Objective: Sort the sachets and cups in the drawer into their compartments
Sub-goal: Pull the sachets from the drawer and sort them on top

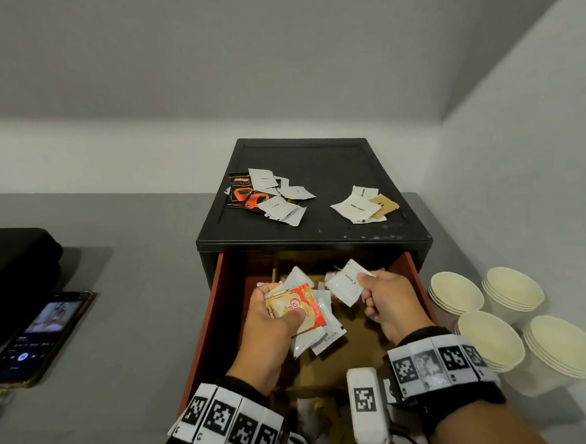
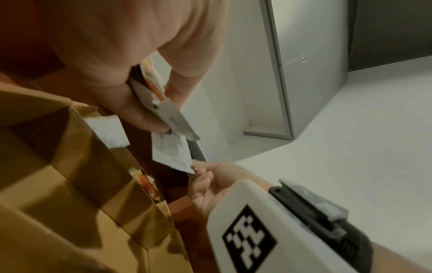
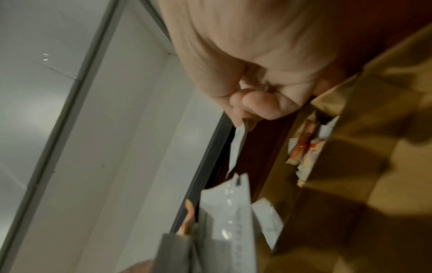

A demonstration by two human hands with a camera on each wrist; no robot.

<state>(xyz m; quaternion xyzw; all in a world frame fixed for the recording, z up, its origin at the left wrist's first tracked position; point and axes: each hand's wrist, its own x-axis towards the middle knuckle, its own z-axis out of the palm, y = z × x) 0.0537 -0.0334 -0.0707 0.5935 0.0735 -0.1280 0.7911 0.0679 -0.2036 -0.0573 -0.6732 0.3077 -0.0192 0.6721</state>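
Observation:
Over the open red drawer (image 1: 218, 315), my left hand (image 1: 273, 320) grips a bundle of sachets (image 1: 297, 307), a red and orange one on top of several white ones. The same bundle (image 2: 168, 114) shows edge-on in the left wrist view. My right hand (image 1: 375, 292) pinches one white sachet (image 1: 345, 284) by its edge, just right of the bundle; in the right wrist view this white sachet (image 3: 237, 146) hangs from the fingertips. Brown cardboard dividers (image 1: 328, 367) split the drawer. Loose sachets (image 3: 306, 153) lie in one compartment. Several stacks of cream paper cups (image 1: 487, 340) stand on the table right of the drawer.
The black cabinet top (image 1: 326, 171) carries two heaps of sachets, one on the left (image 1: 269, 197) and one on the right (image 1: 362, 205). A phone (image 1: 41, 336) with its screen lit and a black bag (image 1: 13, 273) lie on the grey table at left. Walls close in behind and at right.

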